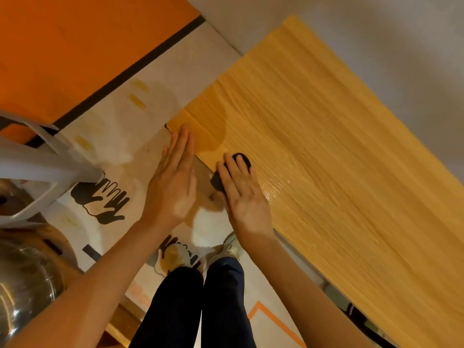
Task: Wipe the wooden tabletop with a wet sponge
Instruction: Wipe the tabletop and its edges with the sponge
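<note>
A light wooden tabletop (pixel 326 146) runs diagonally from the top middle to the lower right. My right hand (pixel 242 197) lies on a dark sponge (pixel 244 159) at the table's near left edge, with its fingers spread over the sponge and pressing it down. Only the sponge's two ends show past the fingers. A wet sheen marks the wood right of that hand, and a darker damp patch lies near the table's corner. My left hand (pixel 174 177) is flat with straight fingers at the table's edge near the corner, holding nothing.
A white plastic chair (pixel 45 167) stands at the left. A shiny metal bowl (pixel 22 287) sits at the lower left. Below are my legs (pixel 200 305) in dark trousers and shoes on a printed floor sheet (pixel 120 116). An orange mat (pixel 75 46) lies at the upper left.
</note>
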### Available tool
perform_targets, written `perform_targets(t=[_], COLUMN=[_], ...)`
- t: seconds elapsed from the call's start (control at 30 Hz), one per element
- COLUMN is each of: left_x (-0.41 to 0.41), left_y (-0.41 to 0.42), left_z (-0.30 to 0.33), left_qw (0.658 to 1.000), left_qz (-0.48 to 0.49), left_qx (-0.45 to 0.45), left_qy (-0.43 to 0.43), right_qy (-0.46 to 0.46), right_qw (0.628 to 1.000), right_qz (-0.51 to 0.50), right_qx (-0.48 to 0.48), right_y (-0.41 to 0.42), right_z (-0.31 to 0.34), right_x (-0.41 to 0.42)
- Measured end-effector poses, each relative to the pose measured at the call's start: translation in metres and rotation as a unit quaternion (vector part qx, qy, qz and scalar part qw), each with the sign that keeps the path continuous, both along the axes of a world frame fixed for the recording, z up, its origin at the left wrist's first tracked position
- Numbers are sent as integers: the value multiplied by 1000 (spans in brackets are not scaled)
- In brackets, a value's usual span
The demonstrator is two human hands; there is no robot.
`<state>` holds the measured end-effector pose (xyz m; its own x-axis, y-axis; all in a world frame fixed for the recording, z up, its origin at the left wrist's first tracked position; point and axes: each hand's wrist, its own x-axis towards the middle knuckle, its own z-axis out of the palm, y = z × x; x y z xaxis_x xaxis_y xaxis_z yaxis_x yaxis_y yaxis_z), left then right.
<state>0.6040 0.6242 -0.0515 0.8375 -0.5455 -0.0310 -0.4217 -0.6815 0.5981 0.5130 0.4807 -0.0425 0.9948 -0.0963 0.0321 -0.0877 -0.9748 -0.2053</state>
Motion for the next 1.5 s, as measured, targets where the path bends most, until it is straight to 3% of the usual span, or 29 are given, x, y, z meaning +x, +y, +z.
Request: perform_targets(t=[0.1, 0.2, 0.3, 0.4, 0.47, 0.53, 0.63, 0.7, 0.77, 0.83, 0.9, 1.03, 1.13, 1.3, 1.5], left_x=[0, 2, 3, -8, -24, -45, -74, -90, -101, -107, -109, -104, -96, -74, -37], left_y=[1, -3, -13, -31, -48, -68, -100, -118, -132, -142, -149, -157, -157, -151, -157], left_z=[10, 21, 34, 55, 73, 91, 113, 125, 135, 142, 147, 150, 149, 132, 106], left_qw=[999, 997, 993, 988, 980, 954, 886, 856, 821, 811, 832, 850, 854, 934, 951], left_qz=[-11, -13, 12, 34, 33, 49, 113, 156, 208, 229, 212, 177, 142, 38, -39], left_qx=[37, 67, 88, 67, 33, -28, -129, -174, -221, -243, -224, -195, -164, -29, 73], left_qy=[-6, 32, 79, 137, 194, 294, 431, 462, 483, 480, 461, 456, 473, 354, 299], right_qy=[-1, 10, 40, 64, 18, -4, 13, 8, 11, 14, 22, 23, 7, -3, -52], right_qw=[1000, 1000, 986, 927, 873, 790, 571, 463, 403, 360, 358, 457, 464, 515, 590], right_qz=[-1, -4, -47, -142, -209, -292, -400, -442, -470, -470, -457, -442, -479, -508, -550], right_qx=[-24, 26, 155, 341, 440, 538, 717, 768, 786, 806, 814, 771, 745, 690, 588], right_y=[-19, -29, -37, -46, -51, -56, -70, -80, -87, -93, -98, -104, -104, -85, -60], right_z=[0, 11, 32, 66, 91, 112, 131, 140, 144, 146, 146, 141, 136, 112, 97], right_x=[-38, -66, -73, -68, -63, -58, -54, -57, -63, -70, -76, -85, -85, -79, -64])
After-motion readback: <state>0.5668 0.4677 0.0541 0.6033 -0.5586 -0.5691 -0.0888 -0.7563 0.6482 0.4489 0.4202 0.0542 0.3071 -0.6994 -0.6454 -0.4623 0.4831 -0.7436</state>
